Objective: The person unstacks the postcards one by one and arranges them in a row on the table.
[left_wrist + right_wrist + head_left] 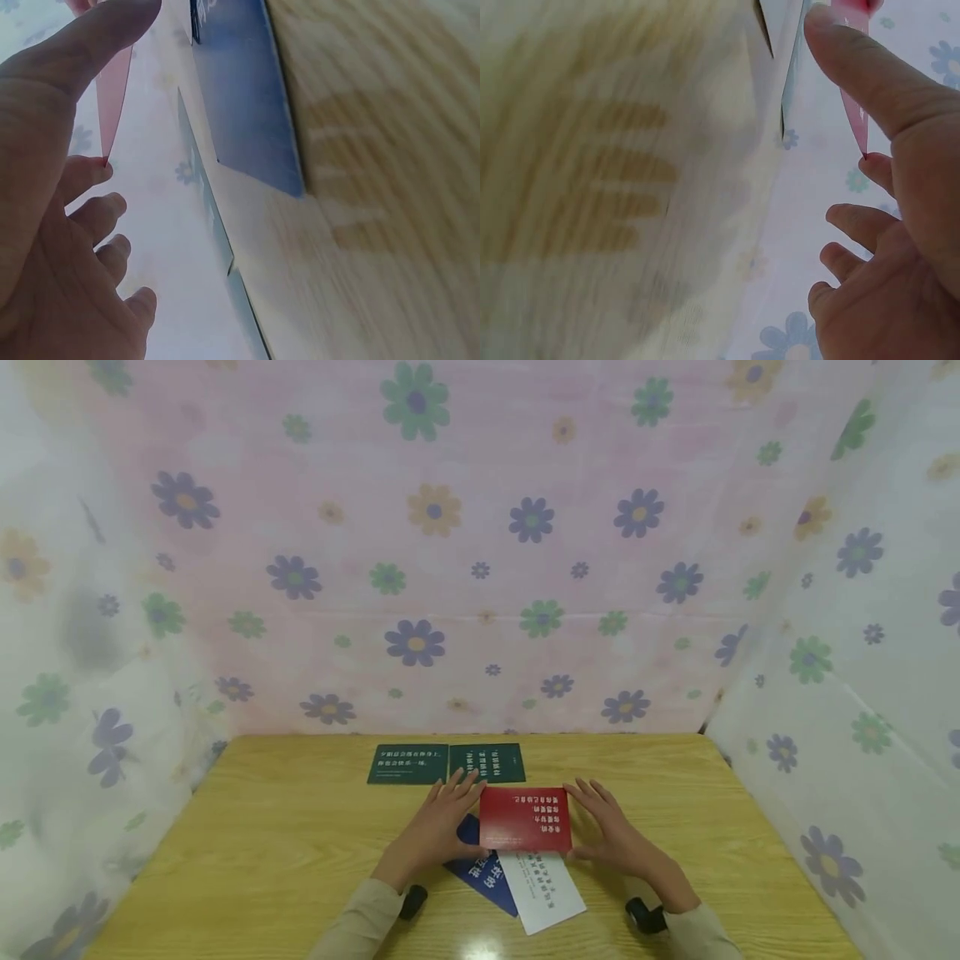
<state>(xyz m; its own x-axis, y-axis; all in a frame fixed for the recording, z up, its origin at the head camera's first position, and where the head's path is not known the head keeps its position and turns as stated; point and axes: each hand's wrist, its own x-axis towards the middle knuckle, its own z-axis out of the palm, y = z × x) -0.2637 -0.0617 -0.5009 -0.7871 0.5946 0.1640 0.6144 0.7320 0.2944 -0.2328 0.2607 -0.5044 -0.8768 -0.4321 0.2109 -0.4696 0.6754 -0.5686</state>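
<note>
Between my two hands is a red card (525, 820) with white writing, raised above the table. My left hand (431, 833) pinches its left edge, thumb at the near corner and index finger at the far one. On the opposite edge my right hand (621, 842) grips in the same way. Both wrist views show the red card (114, 105) thin and edge-on, the other fingers spread off it. Below lie a blue card (480, 883) and a white card (546, 897), which overlap; the red card partly hides them.
Two dark green cards lie side by side near the table's back edge, a left one (408, 763) and a right one (504, 763). The wooden table (285, 835) is enclosed by flowered cloth (480, 685) at the back and both sides.
</note>
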